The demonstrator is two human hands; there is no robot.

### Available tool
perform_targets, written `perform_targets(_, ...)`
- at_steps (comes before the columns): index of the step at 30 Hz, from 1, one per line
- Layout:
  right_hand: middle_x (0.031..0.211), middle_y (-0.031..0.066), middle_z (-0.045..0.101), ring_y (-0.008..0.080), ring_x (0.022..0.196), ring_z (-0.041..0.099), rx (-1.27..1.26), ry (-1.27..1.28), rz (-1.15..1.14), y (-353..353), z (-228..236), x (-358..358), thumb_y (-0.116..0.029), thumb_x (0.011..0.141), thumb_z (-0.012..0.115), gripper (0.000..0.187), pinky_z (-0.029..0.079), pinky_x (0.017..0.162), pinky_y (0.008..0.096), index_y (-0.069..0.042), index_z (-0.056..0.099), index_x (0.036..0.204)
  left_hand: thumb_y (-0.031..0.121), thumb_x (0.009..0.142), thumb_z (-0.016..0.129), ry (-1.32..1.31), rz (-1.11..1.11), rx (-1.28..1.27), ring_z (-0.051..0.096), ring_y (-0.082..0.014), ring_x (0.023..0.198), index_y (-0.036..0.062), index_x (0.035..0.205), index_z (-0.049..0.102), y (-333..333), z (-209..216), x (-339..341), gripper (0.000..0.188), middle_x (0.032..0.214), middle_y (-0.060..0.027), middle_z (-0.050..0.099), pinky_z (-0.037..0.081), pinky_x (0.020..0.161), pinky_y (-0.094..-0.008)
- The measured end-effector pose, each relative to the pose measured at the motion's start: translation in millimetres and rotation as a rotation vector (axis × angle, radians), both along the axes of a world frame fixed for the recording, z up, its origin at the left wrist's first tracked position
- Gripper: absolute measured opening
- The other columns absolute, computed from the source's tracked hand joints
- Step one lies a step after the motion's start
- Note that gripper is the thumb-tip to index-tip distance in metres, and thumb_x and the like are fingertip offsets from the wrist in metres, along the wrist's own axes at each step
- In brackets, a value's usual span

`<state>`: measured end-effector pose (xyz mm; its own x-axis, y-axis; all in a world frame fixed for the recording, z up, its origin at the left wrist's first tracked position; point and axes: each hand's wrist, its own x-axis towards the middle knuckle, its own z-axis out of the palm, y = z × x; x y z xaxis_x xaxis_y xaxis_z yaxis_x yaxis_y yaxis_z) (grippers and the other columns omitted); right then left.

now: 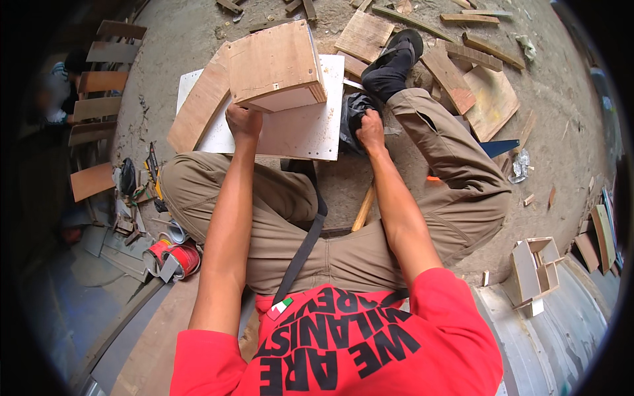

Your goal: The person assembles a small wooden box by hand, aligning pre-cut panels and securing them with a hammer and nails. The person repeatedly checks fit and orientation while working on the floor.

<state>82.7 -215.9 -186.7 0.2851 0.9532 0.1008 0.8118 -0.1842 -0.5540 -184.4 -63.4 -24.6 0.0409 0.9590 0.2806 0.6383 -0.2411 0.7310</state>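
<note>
A plywood box (pixel 274 63) sits on a white board (pixel 290 135) laid on the ground between my legs. My left hand (pixel 244 123) is closed at the near left corner of the box, holding its edge. To the right of the board lies a crumpled black plastic bag (pixel 353 112). My right hand (pixel 370 132) is closed on this bag, its fingertips partly hidden in the folds. A curved plywood piece (pixel 201 99) leans across the left side of the white board. Below my right hand, a wooden handle (pixel 364 208) lies between my thighs.
Wood offcuts (pixel 449 76) are strewn at the far right, near my shoe (pixel 394 63). A blue saw blade (pixel 499 147) lies beside them. Red cans (pixel 179 261) stand at the left. A small compartmented wooden frame (pixel 536 270) is at the right. Another person (pixel 59 92) is at the far left.
</note>
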Motion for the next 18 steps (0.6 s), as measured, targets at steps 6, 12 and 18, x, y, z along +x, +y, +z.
perform_targets(6,0.098,0.0201,0.067,0.033,0.097,0.063,-0.251,-0.24,-0.007,-0.2,-48.7,-7.1,-0.008,0.081,0.055,0.019,0.05,0.085,0.0431,0.001,0.072,0.078,0.061,0.082,0.065,-0.046,-0.05,0.005,0.072,-0.0351,0.076,-0.005,0.085,0.069,0.6,16.5,24.6,0.066,0.075,-0.0252,0.067,0.05,0.062,-0.042)
perform_targets(12,0.096,0.0187,0.068,0.0329,0.095,0.065,-0.338,-0.242,0.071,-6.4,-15.1,-11.8,-0.006,0.085,0.052,0.022,0.05,0.086,0.0438,0.0,0.073,0.081,0.062,0.082,0.064,0.012,-0.006,0.024,0.071,-0.0338,0.071,-0.0047,0.083,0.069,-3.6,10.3,5.4,0.067,0.071,-0.0241,0.066,0.049,0.06,-0.0418)
perform_targets(18,0.097,0.0167,0.069,0.033,0.096,0.066,-0.378,-0.247,0.063,-17.5,-11.0,4.1,-0.007,0.078,0.066,0.012,0.05,0.086,0.0449,-0.002,0.072,0.088,0.061,0.082,0.065,0.049,0.007,-0.075,0.067,-0.0302,0.061,-0.0041,0.078,0.067,-5.6,17.8,15.2,0.065,0.065,-0.0227,0.063,0.046,0.056,-0.0402)
